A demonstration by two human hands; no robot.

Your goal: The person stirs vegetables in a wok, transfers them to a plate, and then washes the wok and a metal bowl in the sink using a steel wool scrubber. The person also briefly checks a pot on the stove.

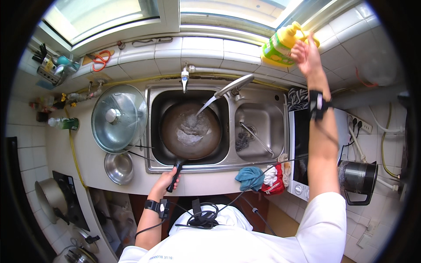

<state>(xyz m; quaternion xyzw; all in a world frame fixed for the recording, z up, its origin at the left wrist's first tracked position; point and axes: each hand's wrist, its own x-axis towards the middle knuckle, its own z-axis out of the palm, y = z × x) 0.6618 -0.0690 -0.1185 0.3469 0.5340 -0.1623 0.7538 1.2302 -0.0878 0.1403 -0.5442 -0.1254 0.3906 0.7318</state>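
My left hand grips the black handle of a wok, which sits in the larger sink basin. Water runs from the faucet into the wok and pools there, with foam or glare on its surface. Up by the window, my right hand has curled fingers around the handle side of a yellow detergent bottle with a green label. My hand partly covers the bottle, so the exact grip is hard to see.
Left of the sink are a glass lid, a steel bowl and dark chopsticks. A scouring pad lies in the smaller basin. Cloths hang at the counter edge beside a microwave. A cable crosses in front.
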